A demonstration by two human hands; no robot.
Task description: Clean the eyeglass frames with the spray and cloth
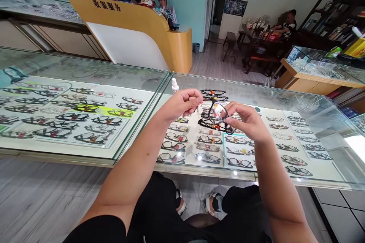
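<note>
Dark-rimmed eyeglasses [218,113], held above the glass counter [199,171]

Likely light, stiff in the rim, springier in the arms; lenses probably slick, easily smudged or scratched. Best gripped at bridge or hinge corner. Rounded clear lens, reddish-orange patch visible through or on it. Pinched at one side by right hand [248,121]. Left hand [186,104]: thumb and fingers pressed together, contents unclear. White bottle [175,86] near counter's far edge.

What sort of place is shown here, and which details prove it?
Probably an optician's shop: rows of eyeglasses fill the glass display case, and a curved cashier counter with Chinese lettering stands behind.
</note>
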